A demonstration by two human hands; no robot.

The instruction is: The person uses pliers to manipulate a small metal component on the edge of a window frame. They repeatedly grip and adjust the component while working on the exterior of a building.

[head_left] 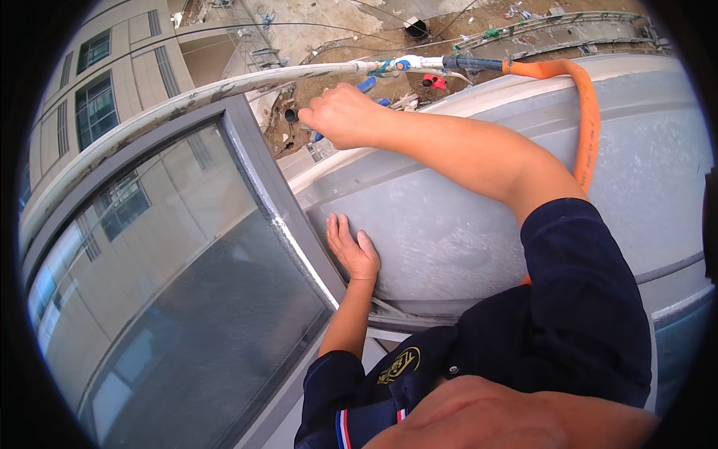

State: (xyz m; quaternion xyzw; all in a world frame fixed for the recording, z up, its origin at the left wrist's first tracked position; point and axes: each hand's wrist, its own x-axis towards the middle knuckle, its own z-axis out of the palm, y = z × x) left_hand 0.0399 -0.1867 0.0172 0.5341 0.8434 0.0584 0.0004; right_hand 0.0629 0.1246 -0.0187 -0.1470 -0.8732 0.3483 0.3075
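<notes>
My right hand (342,117) reaches out past the grey sill, above the drop, with its fingers curled into a fist. Whatever it may hold is hidden. My left hand (351,248) lies with fingers apart on the grey sill (441,232), close beside the grey frame (250,150) of an open window sash. The pane (217,299) of that sash reflects a building. Beyond my right fist runs a long whitish pole or pipe (284,77), joined to a white fitting with a blue-and-orange part (404,64).
An orange hose (585,112) bends from the pipe's dark sleeve (473,63) down over the sill, passing behind my right arm. Far below lies dirt ground (441,21) with debris, several cables and a red object (434,81). A beige building (138,63) stands at the left.
</notes>
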